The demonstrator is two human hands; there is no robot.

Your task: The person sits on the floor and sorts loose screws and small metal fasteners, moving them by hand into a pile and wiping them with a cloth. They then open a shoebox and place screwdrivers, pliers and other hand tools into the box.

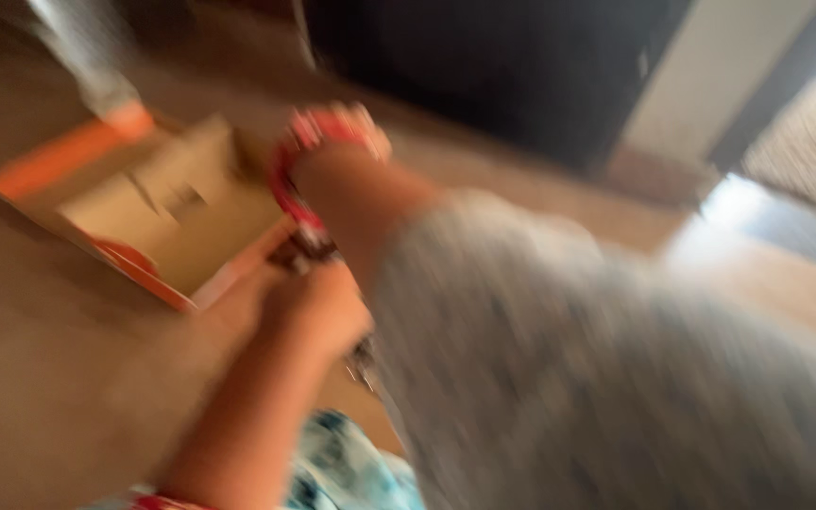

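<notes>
Red and white, one blurred object [318, 142] sits at the end of the right hand [332, 175], which extends from a grey sleeve [569, 359] entering from 4 o'clock. Whether this hand grips the object or wears it at the wrist cannot be told; motion blur hides the fingers. One left hand [309, 307] rises from 6 o'clock on a bare forearm, fingers curled inward narrowly around a small dark item [309, 247] that touches the underside of the right hand; the item's kind cannot be told. Both hands meet near the frame centre, just beside the 3 o'clock edge of one open cardboard box [177, 212]. The box is shallow, with a tan interior and orange rim, and lies flat on the brown floor [40, 378]. One patterned blue and white garment [351, 472] shows at 6 o'clock. One dark cabinet [484, 66] stands at 12 o'clock.
</notes>
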